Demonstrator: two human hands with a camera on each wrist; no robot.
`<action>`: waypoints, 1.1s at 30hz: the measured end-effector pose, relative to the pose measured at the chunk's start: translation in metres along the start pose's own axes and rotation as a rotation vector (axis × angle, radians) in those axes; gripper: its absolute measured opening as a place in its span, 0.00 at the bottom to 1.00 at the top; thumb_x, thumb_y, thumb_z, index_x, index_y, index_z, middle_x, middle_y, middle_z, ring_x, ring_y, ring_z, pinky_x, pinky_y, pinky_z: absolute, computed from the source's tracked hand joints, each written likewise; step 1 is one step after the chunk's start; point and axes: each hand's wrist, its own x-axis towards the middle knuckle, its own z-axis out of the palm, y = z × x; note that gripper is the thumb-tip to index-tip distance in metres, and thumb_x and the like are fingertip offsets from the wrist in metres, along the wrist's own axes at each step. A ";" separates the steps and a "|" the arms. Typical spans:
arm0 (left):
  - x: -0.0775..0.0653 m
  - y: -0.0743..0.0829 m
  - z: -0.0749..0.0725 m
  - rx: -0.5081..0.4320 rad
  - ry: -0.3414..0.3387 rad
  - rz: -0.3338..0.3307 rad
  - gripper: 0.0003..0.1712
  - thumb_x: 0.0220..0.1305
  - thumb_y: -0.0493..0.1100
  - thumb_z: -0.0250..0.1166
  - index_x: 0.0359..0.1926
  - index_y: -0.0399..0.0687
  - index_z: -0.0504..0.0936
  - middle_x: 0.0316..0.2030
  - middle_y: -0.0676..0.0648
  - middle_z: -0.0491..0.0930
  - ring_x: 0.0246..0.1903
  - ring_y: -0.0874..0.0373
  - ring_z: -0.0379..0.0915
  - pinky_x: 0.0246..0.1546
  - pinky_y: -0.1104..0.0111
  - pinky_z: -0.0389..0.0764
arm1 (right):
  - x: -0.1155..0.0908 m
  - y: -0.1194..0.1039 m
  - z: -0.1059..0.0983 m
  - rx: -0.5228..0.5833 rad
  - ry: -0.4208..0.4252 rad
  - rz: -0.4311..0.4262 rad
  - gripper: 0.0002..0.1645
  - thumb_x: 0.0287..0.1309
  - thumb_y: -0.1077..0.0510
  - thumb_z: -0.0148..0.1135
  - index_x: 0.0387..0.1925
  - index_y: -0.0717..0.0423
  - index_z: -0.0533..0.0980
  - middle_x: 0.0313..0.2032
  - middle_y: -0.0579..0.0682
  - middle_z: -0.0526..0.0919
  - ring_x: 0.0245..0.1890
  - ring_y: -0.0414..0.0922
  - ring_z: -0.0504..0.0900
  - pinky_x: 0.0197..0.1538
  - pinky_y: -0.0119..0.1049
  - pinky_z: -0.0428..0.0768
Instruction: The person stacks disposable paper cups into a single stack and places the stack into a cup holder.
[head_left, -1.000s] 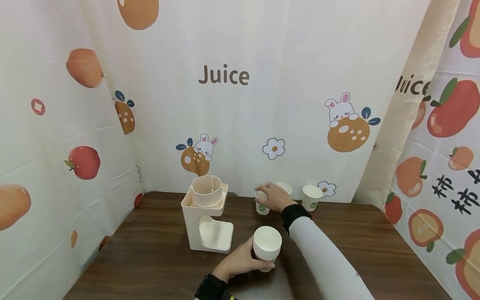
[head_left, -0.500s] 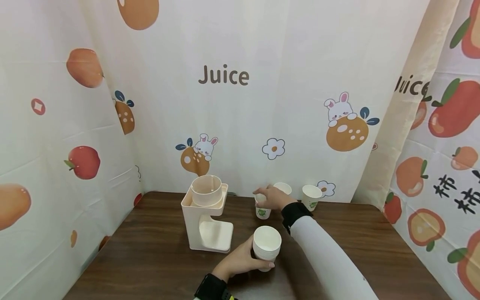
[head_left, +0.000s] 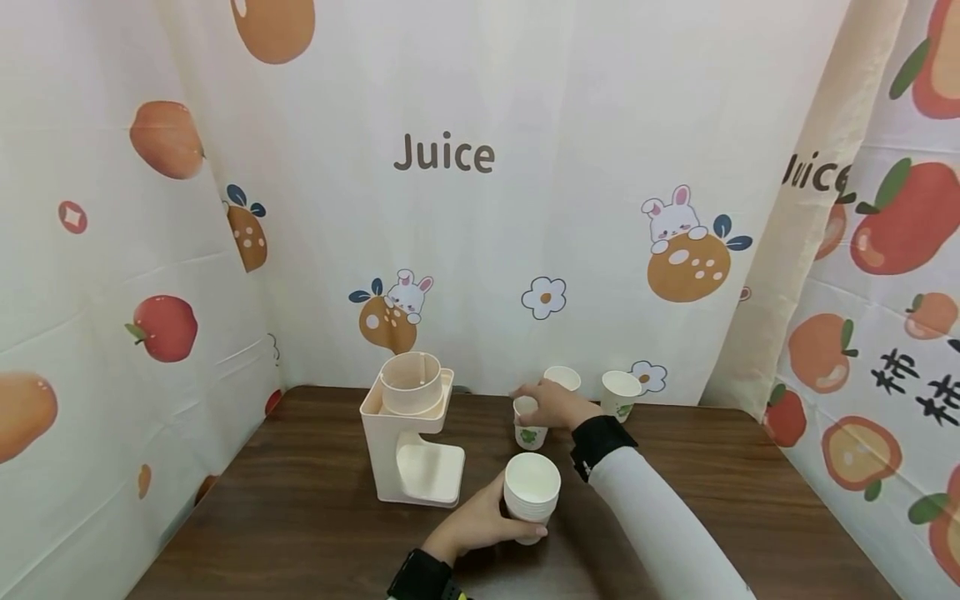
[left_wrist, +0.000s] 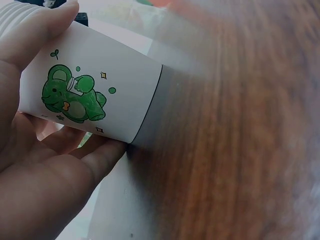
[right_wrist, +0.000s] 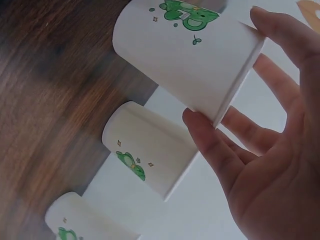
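Note:
My left hand (head_left: 476,523) grips a stack of white paper cups (head_left: 533,492) upright on the wooden table. In the left wrist view a green bear print shows on the lowest paper cup (left_wrist: 100,75), its base at the tabletop. Farther back, my right hand (head_left: 558,405) pinches the rim of a single paper cup (head_left: 529,436) from above. The right wrist view has that paper cup (right_wrist: 185,60) with fingertips at its rim. Behind it is a second paper cup (head_left: 562,377), partly hidden by the right hand. A third paper cup (head_left: 620,393) stands to the right.
A cream-coloured machine (head_left: 386,454) with a round open top and a flat base plate stands left of the cups. The brown wooden table (head_left: 300,500) ends at a fruit-printed curtain (head_left: 480,250) behind and at both sides.
My right hand has drawn the single paper cup a short way forward, toward the stack and away from the other two. The left hand keeps its hold on the stack.

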 end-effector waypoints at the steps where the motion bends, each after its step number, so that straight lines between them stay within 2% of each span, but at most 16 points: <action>1: 0.000 0.000 0.000 0.000 0.000 0.004 0.49 0.47 0.50 0.74 0.66 0.70 0.54 0.55 0.59 0.71 0.53 0.61 0.67 0.56 0.50 0.64 | -0.002 0.002 0.001 0.007 0.006 -0.005 0.27 0.54 0.44 0.64 0.57 0.38 0.73 0.56 0.59 0.72 0.52 0.52 0.71 0.51 0.52 0.75; 5: 0.000 -0.001 0.001 0.010 0.006 0.017 0.49 0.47 0.50 0.74 0.66 0.71 0.54 0.55 0.59 0.71 0.53 0.62 0.67 0.56 0.50 0.64 | -0.010 0.008 0.004 0.038 0.031 -0.016 0.28 0.54 0.44 0.64 0.57 0.38 0.73 0.57 0.60 0.71 0.54 0.53 0.70 0.52 0.55 0.74; 10: 0.000 0.000 0.002 0.004 0.005 0.020 0.49 0.47 0.50 0.74 0.66 0.70 0.54 0.55 0.58 0.71 0.53 0.61 0.67 0.56 0.50 0.65 | -0.022 0.016 0.007 0.075 0.050 -0.014 0.28 0.54 0.43 0.64 0.58 0.35 0.72 0.59 0.58 0.70 0.54 0.51 0.70 0.52 0.53 0.75; 17: 0.000 0.000 0.002 0.011 0.010 0.011 0.49 0.47 0.50 0.74 0.66 0.70 0.54 0.54 0.59 0.71 0.52 0.61 0.67 0.55 0.50 0.66 | -0.040 0.025 0.013 0.128 0.143 -0.102 0.28 0.54 0.44 0.64 0.58 0.40 0.73 0.61 0.60 0.68 0.59 0.55 0.66 0.55 0.57 0.72; 24: 0.000 -0.001 0.002 0.009 0.016 0.020 0.49 0.47 0.50 0.74 0.66 0.71 0.54 0.54 0.58 0.72 0.52 0.61 0.67 0.55 0.50 0.66 | -0.051 0.031 0.023 0.132 0.230 -0.150 0.30 0.55 0.43 0.64 0.59 0.45 0.72 0.58 0.61 0.69 0.55 0.55 0.70 0.51 0.57 0.75; 28: -0.001 0.000 0.002 0.025 0.023 0.020 0.49 0.46 0.50 0.74 0.66 0.71 0.55 0.54 0.59 0.72 0.52 0.61 0.67 0.55 0.49 0.65 | -0.057 0.031 0.024 0.141 0.249 -0.159 0.30 0.54 0.44 0.65 0.59 0.42 0.72 0.55 0.59 0.71 0.53 0.54 0.72 0.50 0.56 0.75; 33: -0.001 0.001 0.002 0.030 0.024 0.018 0.49 0.46 0.51 0.74 0.65 0.71 0.55 0.54 0.59 0.72 0.52 0.62 0.67 0.55 0.49 0.65 | -0.065 0.032 0.023 0.159 0.284 -0.149 0.30 0.53 0.44 0.65 0.59 0.39 0.72 0.56 0.57 0.72 0.55 0.53 0.70 0.51 0.58 0.74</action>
